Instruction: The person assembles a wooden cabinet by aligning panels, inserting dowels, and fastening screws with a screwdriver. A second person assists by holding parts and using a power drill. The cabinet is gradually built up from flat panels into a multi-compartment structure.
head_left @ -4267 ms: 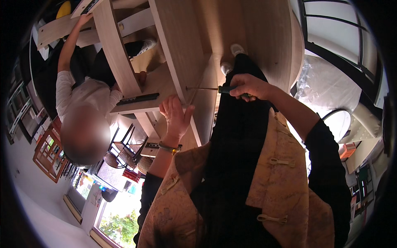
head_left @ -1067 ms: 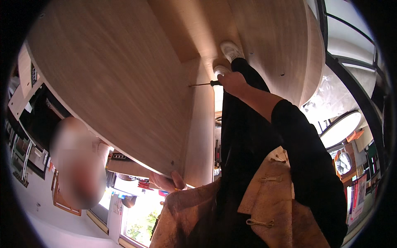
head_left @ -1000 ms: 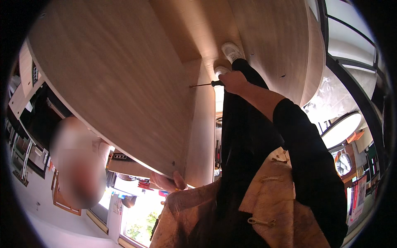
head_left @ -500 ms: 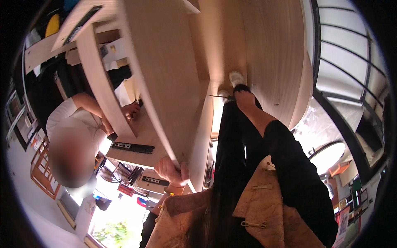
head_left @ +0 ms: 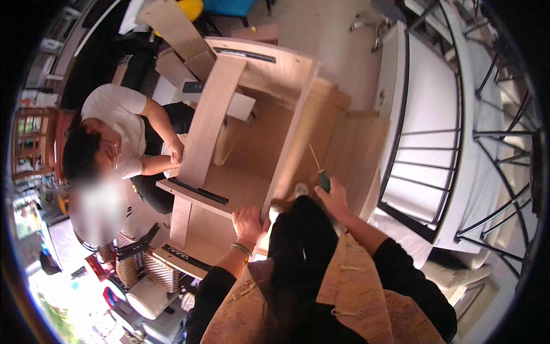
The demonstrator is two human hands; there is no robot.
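While the light wooden cabinet [head_left: 246,155] lies on its side, partly built, the person's left hand [head_left: 250,222] at about seven o'clock of centre clamps its fingers over the near edge of an upright side panel [head_left: 292,137], steadying it. Just to the right, at five o'clock, the right hand [head_left: 334,198] has its fingers wrapped around the green handle of a screwdriver [head_left: 318,169], whose thin shaft points up toward twelve o'clock, its tip clear of the wood. Judging by this, the outer carcass stands joined, and dark drawer runners [head_left: 197,191] are already fixed to the near boards. Farther off, at nine o'clock, a co-worker in a white shirt [head_left: 117,129] holds a loose plank [head_left: 209,117] against the frame with both hands, so inner pieces appear yet to be fastened. Beyond, at eleven o'clock, spare boards [head_left: 172,34] wait on the floor.
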